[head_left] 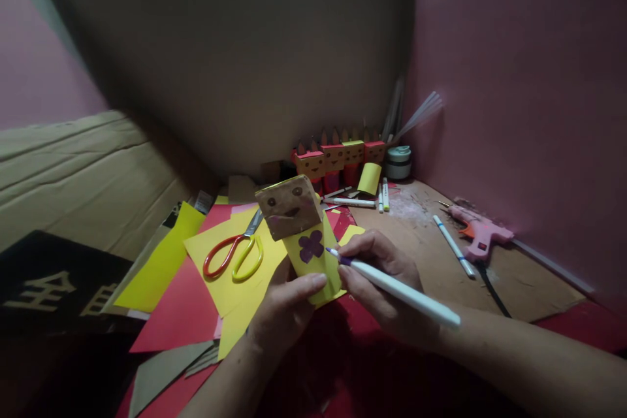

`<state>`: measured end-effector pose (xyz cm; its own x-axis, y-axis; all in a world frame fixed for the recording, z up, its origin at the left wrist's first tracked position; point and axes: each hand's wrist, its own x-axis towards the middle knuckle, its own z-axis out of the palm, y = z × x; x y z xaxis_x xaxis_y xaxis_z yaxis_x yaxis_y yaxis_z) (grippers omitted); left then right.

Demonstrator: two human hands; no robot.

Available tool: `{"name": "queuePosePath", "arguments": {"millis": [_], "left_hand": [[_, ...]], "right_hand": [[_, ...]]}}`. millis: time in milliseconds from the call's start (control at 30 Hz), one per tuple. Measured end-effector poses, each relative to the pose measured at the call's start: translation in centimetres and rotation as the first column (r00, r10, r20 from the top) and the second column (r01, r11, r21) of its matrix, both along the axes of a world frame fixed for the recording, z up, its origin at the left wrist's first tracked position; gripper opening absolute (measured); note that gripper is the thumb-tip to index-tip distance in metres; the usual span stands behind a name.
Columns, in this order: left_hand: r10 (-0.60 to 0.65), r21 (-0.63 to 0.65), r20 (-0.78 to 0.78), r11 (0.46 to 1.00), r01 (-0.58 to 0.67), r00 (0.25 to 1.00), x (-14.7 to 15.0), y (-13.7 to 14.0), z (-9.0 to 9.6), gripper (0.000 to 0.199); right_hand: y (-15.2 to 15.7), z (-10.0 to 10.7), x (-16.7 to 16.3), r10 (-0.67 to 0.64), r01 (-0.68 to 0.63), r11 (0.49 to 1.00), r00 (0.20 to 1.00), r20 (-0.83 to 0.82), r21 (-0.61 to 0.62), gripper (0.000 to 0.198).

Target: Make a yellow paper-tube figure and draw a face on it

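My left hand (287,300) is closed around the lower part of a paper figure (290,210), its thumb lying across the yellow body. The figure has a brown cardboard head with a drawn face, tilted slightly, and a purple flower shape (310,246) on its front. Between the thumb and fingers of my right hand (382,274) is a white marker (401,290) with a purple tip. That tip points left, close to the flower's right edge; whether it touches the paper I cannot tell. Scissors (245,245) with red and yellow handles lie left of the figure on yellow paper.
Several similar figures (334,158) stand in a row at the back, beside a yellow paper tube (369,179) and a round container (398,163). A pink glue gun (482,233) and another marker (453,245) lie at right. Red paper (179,310) spreads at left.
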<state>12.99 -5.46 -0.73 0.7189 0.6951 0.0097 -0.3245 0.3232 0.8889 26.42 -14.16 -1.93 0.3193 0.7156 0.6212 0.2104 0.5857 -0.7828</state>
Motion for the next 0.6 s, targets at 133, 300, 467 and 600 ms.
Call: {"name": "queuePosePath", "arguments": {"millis": [133, 300, 467, 600], "left_hand": [[0.017, -0.004, -0.005, 1.000, -0.017, 1.000, -0.01, -0.03, -0.01, 0.058], [0.018, -0.030, -0.035, 0.999, -0.019, 0.999, -0.11, -0.01, -0.06, 0.060], [0.022, -0.038, -0.042, 0.999, -0.023, 0.999, -0.05, 0.01, -0.13, 0.059], [0.016, -0.021, 0.008, 1.000, -0.016, 1.000, 0.19, 0.08, -0.08, 0.061]], "right_hand": [[0.08, 0.14, 0.15, 0.006, -0.006, 0.998, 1.000, -0.015, -0.059, 0.007], [-0.06, 0.41, 0.14, -0.007, 0.007, 0.997, 1.000, -0.010, -0.081, 0.007], [0.06, 0.44, 0.10, 0.023, -0.026, 0.994, 0.999, -0.030, -0.106, 0.006], [0.30, 0.36, 0.13, 0.010, -0.012, 0.996, 1.000, -0.027, -0.091, 0.008]]}}
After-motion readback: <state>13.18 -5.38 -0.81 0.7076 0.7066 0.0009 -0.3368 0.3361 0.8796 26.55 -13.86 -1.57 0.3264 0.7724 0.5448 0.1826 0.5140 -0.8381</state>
